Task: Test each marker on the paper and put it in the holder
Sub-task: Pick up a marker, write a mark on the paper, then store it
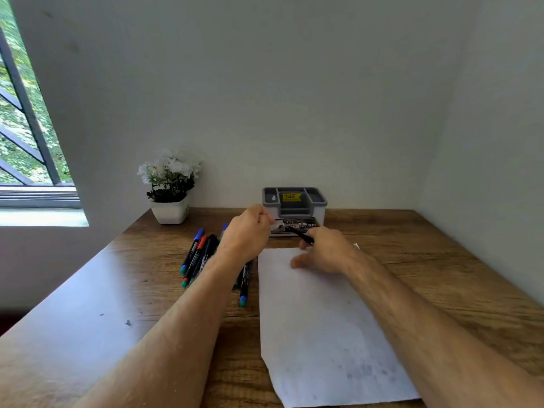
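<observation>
We pinch a black marker [300,234] in our right hand [325,251] above the paper's [321,328] far edge, likely ready to test it. Our left hand [245,231] is fisted, perhaps around its cap. The holder [294,207] stands just behind, open-topped; spare markers [198,256] lie left.

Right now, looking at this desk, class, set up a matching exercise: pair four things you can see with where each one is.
Things:
1. grey plastic holder
2. white sheet of paper
3. white pot of white flowers
4. black marker

Places:
A. in the right hand
B. back left of the wooden desk
C. against the wall, behind both hands
D. flat under the right forearm

Pairs: 1-C, 2-D, 3-B, 4-A
</observation>
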Motion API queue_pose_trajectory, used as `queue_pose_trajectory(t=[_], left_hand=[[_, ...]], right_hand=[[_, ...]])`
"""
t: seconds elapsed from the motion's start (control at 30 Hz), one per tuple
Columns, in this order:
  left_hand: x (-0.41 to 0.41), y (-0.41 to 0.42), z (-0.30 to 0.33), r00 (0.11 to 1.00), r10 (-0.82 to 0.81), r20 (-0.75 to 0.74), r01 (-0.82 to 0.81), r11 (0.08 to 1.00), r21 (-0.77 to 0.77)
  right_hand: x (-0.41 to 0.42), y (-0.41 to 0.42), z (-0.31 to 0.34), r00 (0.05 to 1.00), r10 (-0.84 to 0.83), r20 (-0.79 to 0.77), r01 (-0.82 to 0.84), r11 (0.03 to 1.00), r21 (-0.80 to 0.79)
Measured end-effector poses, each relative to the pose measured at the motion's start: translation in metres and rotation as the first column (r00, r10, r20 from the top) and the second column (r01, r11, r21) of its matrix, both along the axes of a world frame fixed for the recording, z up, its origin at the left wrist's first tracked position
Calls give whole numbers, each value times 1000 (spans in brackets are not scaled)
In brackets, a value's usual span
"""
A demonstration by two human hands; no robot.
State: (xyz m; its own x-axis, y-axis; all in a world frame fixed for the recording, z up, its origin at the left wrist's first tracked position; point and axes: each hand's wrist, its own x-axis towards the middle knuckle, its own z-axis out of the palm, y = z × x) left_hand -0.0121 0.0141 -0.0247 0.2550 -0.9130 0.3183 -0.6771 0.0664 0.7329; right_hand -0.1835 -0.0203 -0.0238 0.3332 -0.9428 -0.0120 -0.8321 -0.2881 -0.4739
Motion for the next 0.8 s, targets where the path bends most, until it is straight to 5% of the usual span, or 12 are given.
queue_pose_trajectory(t=[0.2, 0.3, 0.47, 0.8], left_hand=[[20, -6, 10, 985, -8, 172, -14, 992, 127], [26, -13, 23, 967, -40, 251, -19, 973, 231], [24, -25, 23, 916, -147, 373, -6, 925, 380], [33, -43, 12, 907, -241, 345, 65, 891, 450]], right_hand=[[6, -5, 16, 945, 58, 322, 0, 984, -177], [17, 1, 26, 708, 155, 689, -66, 986, -153], [32, 12, 11, 323, 141, 936, -69, 990, -126], [33, 6, -17, 506, 61, 860, -99, 995, -12]])
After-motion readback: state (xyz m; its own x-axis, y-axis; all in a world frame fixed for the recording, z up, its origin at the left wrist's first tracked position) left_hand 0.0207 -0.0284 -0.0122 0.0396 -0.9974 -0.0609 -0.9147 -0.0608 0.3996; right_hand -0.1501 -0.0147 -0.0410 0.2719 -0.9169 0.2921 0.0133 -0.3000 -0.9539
